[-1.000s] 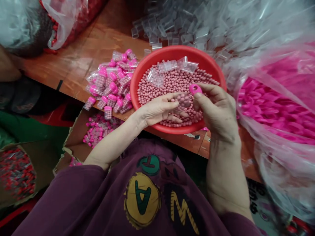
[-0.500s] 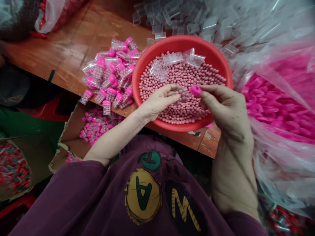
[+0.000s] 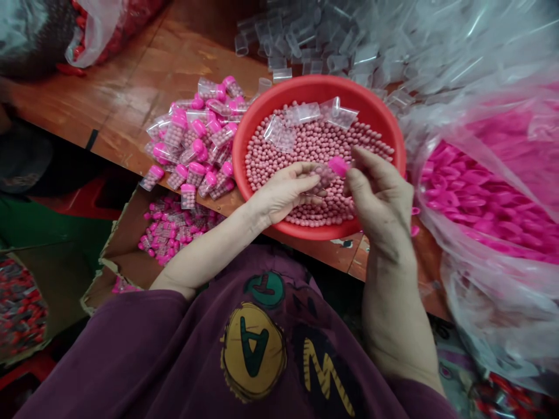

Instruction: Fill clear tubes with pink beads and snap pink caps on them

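My left hand (image 3: 288, 189) is closed around a small clear plastic tube (image 3: 322, 177) filled with pink beads, held over a red basin (image 3: 239, 151). At the tube's mouth is a bright pink cap (image 3: 338, 166). Thumb and fingers of my right hand (image 3: 379, 195) are at the cap's outer end, closed about it; the exact contact is partly hidden. Below both hands, pink beads (image 3: 314, 139) fill the basin. Several clear tubes (image 3: 338, 113) lie on top of the beads near the far side.
Left of the basin is a pile of filled, pink-capped tubes (image 3: 192, 137) on the wooden table (image 3: 126, 75). A cardboard box (image 3: 126, 233) below holds more. Loose clear tubes (image 3: 305, 43) spread behind. At right, a plastic bag (image 3: 458, 250) holds pink caps (image 3: 489, 203).
The cap has come up against the tube's mouth, and my right hand has shifted left with its fingers further past the cap. My left hand still holds the tube. The camera view has moved slightly.
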The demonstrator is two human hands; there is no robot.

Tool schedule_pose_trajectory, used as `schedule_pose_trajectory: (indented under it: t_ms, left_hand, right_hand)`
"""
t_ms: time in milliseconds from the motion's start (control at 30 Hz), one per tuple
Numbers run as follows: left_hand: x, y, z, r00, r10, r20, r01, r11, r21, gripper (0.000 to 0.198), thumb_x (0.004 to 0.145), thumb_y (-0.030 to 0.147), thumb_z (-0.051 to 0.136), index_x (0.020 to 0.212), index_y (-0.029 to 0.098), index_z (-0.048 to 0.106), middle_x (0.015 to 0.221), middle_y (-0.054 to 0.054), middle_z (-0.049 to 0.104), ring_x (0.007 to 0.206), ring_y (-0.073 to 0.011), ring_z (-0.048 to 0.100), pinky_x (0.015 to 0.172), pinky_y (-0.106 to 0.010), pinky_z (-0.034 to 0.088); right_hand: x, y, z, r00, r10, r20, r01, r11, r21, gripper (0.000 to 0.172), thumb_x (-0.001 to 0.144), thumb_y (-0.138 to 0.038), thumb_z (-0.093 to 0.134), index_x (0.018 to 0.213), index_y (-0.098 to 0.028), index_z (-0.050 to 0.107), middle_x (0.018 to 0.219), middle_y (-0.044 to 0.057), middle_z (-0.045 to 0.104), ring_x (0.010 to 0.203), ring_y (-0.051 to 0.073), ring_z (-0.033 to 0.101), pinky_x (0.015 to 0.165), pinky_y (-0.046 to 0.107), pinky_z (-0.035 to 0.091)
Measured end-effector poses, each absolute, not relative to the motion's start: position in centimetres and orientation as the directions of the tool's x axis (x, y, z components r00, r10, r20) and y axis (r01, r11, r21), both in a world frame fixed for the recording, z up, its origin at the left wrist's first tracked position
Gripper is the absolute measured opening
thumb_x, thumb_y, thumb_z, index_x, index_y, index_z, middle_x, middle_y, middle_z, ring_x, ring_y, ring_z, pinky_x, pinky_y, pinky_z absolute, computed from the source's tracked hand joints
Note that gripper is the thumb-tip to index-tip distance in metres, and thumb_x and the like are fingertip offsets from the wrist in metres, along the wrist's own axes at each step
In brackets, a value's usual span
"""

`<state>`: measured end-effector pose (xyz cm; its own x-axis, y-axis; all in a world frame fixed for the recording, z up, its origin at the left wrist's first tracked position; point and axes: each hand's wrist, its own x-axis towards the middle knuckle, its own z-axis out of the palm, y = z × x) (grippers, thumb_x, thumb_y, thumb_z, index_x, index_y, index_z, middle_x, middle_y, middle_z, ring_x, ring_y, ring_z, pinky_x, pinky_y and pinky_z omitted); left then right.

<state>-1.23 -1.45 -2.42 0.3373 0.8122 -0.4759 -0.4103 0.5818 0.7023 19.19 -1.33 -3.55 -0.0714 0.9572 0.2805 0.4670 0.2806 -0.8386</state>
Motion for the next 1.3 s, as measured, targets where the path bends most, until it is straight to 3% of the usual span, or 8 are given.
schedule_pose_trajectory:
  t_ms: [200,467,667,833,1133,1300]
  left_hand:
    - [0.2,-2.3,-2.7,0.296,0.831,-0.471,-0.465,0.556,0.689,0.015,0.109,0.026,0.077,0.119,0.020,0.068,0.107,-0.004,0.079,0.090,-0.0129,0.076,0.087,-0.027,0.064]
    - [1.1,-3.2,-2.7,0.184,0.874,-0.450,-0.543,0.472,0.694,0.006,0.108,0.020,0.078,0.110,0.019,0.073,0.093,0.001,0.074,0.078,-0.0086,0.069,0.078,-0.022,0.054]
    - [1.5,-3.4,-3.8,0.154,0.924,-0.351,-0.539,0.376,0.754,0.005,0.107,0.020,0.080,0.109,0.021,0.075,0.098,0.001,0.075,0.083,-0.0095,0.068,0.087,-0.023,0.059]
    - [1.6,-3.5,-4.6,0.046,0.968,-0.246,-0.461,0.239,0.855,0.008,0.106,0.016,0.076,0.111,0.022,0.077,0.111,-0.001,0.079,0.099,-0.0135,0.071,0.098,-0.027,0.059]
    - [1.4,-3.4,-4.2,0.104,0.966,-0.236,-0.448,0.257,0.856,0.011,0.102,0.014,0.079,0.110,0.021,0.077,0.110,-0.001,0.080,0.104,-0.0156,0.073,0.102,-0.030,0.060]
    - [1.3,-3.4,-3.8,0.102,0.949,-0.297,-0.494,0.308,0.813,0.008,0.102,0.015,0.082,0.105,0.020,0.077,0.096,0.001,0.074,0.083,-0.0098,0.064,0.082,-0.022,0.058]
  right_hand:
    - [17.1,-2.6,-3.2,-0.015,0.925,0.380,0.560,0.323,-0.763,0.025,0.111,-0.040,0.065,0.117,-0.029,0.087,0.111,0.008,0.084,0.105,0.028,0.080,0.102,0.051,0.067]
    - [17.9,-3.1,-4.3,-0.092,0.865,0.494,0.593,0.446,-0.670,0.023,0.114,-0.038,0.065,0.118,-0.026,0.085,0.109,0.009,0.083,0.101,0.026,0.080,0.096,0.047,0.068]
    - [17.6,-3.6,-4.0,-0.134,0.832,0.538,0.691,0.468,-0.551,0.030,0.119,-0.036,0.057,0.122,-0.023,0.084,0.115,0.012,0.084,0.107,0.028,0.082,0.101,0.049,0.070]
    - [17.6,-3.8,-4.2,-0.204,0.784,0.587,0.722,0.525,-0.451,0.029,0.119,-0.032,0.057,0.125,-0.023,0.084,0.114,0.012,0.085,0.105,0.026,0.083,0.099,0.045,0.071]
    - [18.6,-4.3,-3.9,-0.183,0.841,0.509,0.733,0.461,-0.500,0.029,0.117,-0.036,0.061,0.125,-0.026,0.087,0.118,0.012,0.087,0.106,0.028,0.085,0.099,0.048,0.073]
    - [17.5,-4.4,-4.1,-0.155,0.859,0.488,0.670,0.454,-0.588,0.028,0.116,-0.034,0.062,0.126,-0.027,0.087,0.119,0.010,0.087,0.109,0.029,0.084,0.103,0.050,0.072]
